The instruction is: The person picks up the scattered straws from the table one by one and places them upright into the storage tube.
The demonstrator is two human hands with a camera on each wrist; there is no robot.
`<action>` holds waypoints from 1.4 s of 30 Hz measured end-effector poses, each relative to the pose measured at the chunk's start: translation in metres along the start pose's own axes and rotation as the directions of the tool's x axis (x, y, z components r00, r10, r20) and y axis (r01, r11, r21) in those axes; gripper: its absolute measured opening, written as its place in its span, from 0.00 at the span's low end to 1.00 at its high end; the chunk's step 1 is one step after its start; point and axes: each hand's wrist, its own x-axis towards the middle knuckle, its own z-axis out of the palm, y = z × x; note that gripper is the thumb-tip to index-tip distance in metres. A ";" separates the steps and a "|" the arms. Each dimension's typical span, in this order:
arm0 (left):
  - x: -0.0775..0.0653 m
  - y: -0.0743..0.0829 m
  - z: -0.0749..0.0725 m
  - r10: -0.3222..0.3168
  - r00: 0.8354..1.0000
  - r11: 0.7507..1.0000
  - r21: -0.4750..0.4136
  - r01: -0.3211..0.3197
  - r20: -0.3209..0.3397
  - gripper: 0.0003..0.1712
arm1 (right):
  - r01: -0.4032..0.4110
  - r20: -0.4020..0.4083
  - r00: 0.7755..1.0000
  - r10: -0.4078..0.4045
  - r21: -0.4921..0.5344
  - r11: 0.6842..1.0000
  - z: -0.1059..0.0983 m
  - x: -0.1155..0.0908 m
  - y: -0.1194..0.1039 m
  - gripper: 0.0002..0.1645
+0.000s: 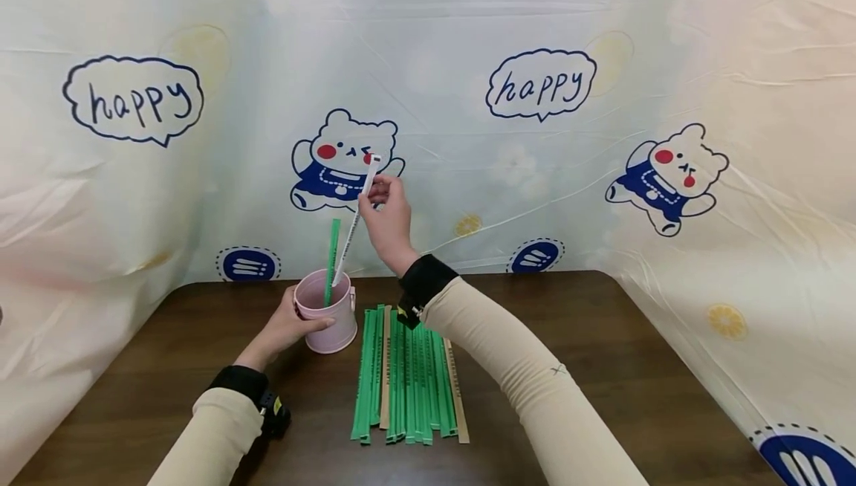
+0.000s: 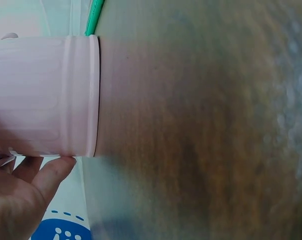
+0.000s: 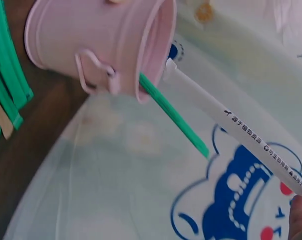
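my right hand [image 1: 389, 220] pinches a white strip [image 3: 205, 98], its lower end at the mouth of the pink bucket [image 1: 338, 333] my left hand [image 1: 287, 328] grips, a green strip [image 1: 332, 256] leaning inside; the right wrist view renders the lettering large, while only the head view takes in the whole row of strips [image 1: 411, 382].

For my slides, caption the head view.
Left hand grips a round pink pail; right hand pinches a slim white printed strip.

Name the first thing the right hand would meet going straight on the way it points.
Probably the printed backdrop, around the bear: the right hand, pinching a white straw, points towards it, though the gap is hard to judge.
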 end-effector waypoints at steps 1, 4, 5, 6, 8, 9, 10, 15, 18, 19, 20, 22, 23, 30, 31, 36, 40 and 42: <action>0.000 0.000 0.001 0.001 1.000 1.000 -0.001 -0.001 -0.002 0.59 | -0.003 0.008 1.000 0.004 -0.004 1.000 0.003 -0.003 0.003 0.22; 0.000 -0.001 0.003 0.013 1.000 1.000 -0.009 -0.014 -0.008 0.58 | -0.017 0.025 1.000 0.017 -0.010 1.000 0.010 -0.010 0.011 0.22; 0.001 -0.002 0.004 0.018 1.000 1.000 -0.012 -0.018 -0.008 0.57 | -0.025 0.031 0.999 0.025 -0.011 1.000 0.011 -0.013 0.013 0.22; 0.001 -0.002 0.005 0.025 1.000 1.000 -0.018 -0.025 -0.008 0.57 | -0.032 0.035 0.999 0.033 -0.013 0.999 0.013 -0.015 0.016 0.22; 0.001 -0.003 0.007 0.031 0.999 0.999 -0.030 -0.032 -0.009 0.57 | -0.050 0.038 0.998 0.051 -0.017 0.999 0.016 -0.020 0.022 0.22; 0.001 -0.004 0.008 0.031 0.999 0.999 -0.030 -0.031 -0.008 0.57 | -0.060 0.042 0.997 0.061 -0.022 0.998 0.017 -0.023 0.025 0.22; 0.001 -0.004 0.008 0.028 1.000 0.999 -0.032 -0.028 -0.006 0.57 | -0.072 0.050 0.996 0.074 -0.026 0.997 0.019 -0.025 0.028 0.22; 0.002 -0.005 0.006 0.008 1.000 1.000 -0.029 -0.009 -0.014 0.57 | -0.089 0.078 0.992 0.094 -0.063 0.994 0.028 -0.034 0.044 0.22; 0.005 -0.004 0.004 0.017 1.000 1.000 -0.026 -0.018 -0.013 0.57 | -0.088 0.066 0.994 0.092 -0.074 0.993 0.033 -0.035 0.051 0.23; 0.005 -0.003 0.003 0.020 1.000 1.000 -0.023 -0.021 -0.010 0.57 | -0.089 0.060 0.994 0.094 -0.078 0.993 0.034 -0.035 0.053 0.23; 0.005 -0.002 0.002 0.019 1.000 1.000 -0.024 -0.019 -0.009 0.57 | -0.092 0.060 0.994 0.097 -0.078 0.993 0.036 -0.035 0.055 0.23; 0.005 -0.001 0.002 0.013 1.000 1.000 -0.026 -0.013 -0.007 0.57 | -0.098 0.069 0.992 0.104 -0.083 0.992 0.037 -0.036 0.059 0.24; 0.005 0.000 0.002 0.009 1.000 1.000 -0.023 -0.010 -0.007 0.57 | -0.100 0.080 0.991 0.107 -0.086 0.991 0.037 -0.036 0.060 0.24; 0.010 0.005 0.007 0.038 0.999 0.998 -0.049 -0.038 -0.006 0.55 | -0.130 0.110 0.984 0.143 -0.120 0.984 0.034 -0.037 0.070 0.25; 0.011 0.006 0.008 0.040 0.999 0.998 -0.048 -0.040 -0.005 0.55 | -0.133 0.112 0.983 0.147 -0.128 0.983 0.033 -0.037 0.071 0.26; 0.008 0.005 0.007 0.022 1.000 0.999 -0.047 -0.022 -0.010 0.56 | -0.147 0.146 0.975 0.167 -0.137 0.980 0.034 -0.040 0.076 0.25; 0.003 0.003 0.005 0.017 1.000 0.999 -0.045 -0.018 -0.019 0.56 | -0.167 0.162 0.969 0.187 -0.129 0.977 0.037 -0.042 0.078 0.26; 0.002 0.002 0.003 0.018 1.000 0.999 -0.045 -0.019 -0.022 0.56 | -0.175 0.169 0.966 0.194 -0.124 0.977 0.038 -0.042 0.080 0.27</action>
